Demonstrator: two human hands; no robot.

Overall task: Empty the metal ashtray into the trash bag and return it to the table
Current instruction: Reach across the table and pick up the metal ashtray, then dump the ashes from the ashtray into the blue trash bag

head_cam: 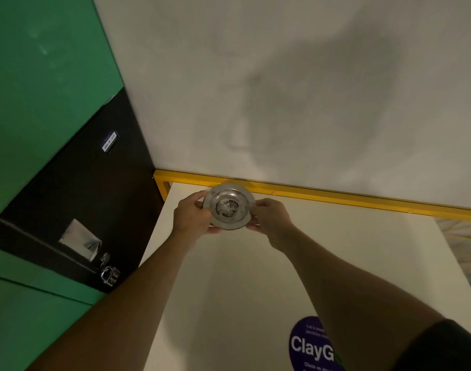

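A round metal ashtray [229,206] with grey ash and dark residue in its bowl is held level above the far left corner of the white table [336,250]. My left hand [192,214] grips its left rim and my right hand [271,219] grips its right rim. Both arms reach forward over the table. No trash bag shows in this view.
A yellow frame [336,195] runs along the table's far edge against a pale wall. A purple round sticker [313,346] lies near the table's front. To the left stand a black cabinet with a metal latch [110,274] and green panels [41,76].
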